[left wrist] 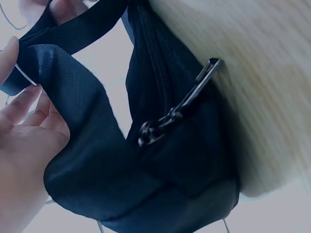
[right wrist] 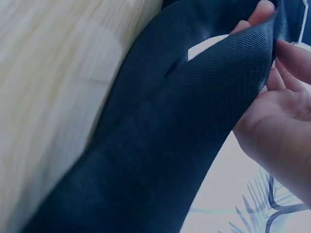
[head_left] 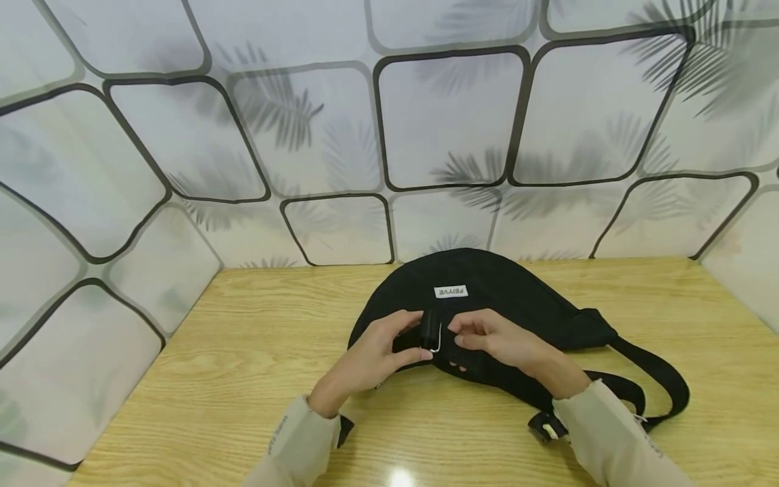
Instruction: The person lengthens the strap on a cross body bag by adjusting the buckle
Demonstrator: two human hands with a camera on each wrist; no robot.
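Note:
A black crescent-shaped sling bag (head_left: 487, 284) with a white label (head_left: 451, 291) lies on the table. My left hand (head_left: 380, 348) pinches a black webbing strap (head_left: 429, 329) of the bag, at a thin metal ring (head_left: 439, 336), between thumb and fingers. In the left wrist view the strap (left wrist: 85, 102) loops up from the bag's end, where a zipper pull (left wrist: 197, 87) hangs. Close by on the right, my right hand (head_left: 496, 338) pinches the strap too. The right wrist view shows its thumb and fingers on the strap's folded edge (right wrist: 252, 53).
The wooden table (head_left: 243, 352) meets a patterned backdrop (head_left: 341, 230) at the back and sides. To the right, a loose strap loop (head_left: 672, 379) trails from the bag. A black buckle (head_left: 541, 427) lies near the right sleeve (head_left: 608, 426).

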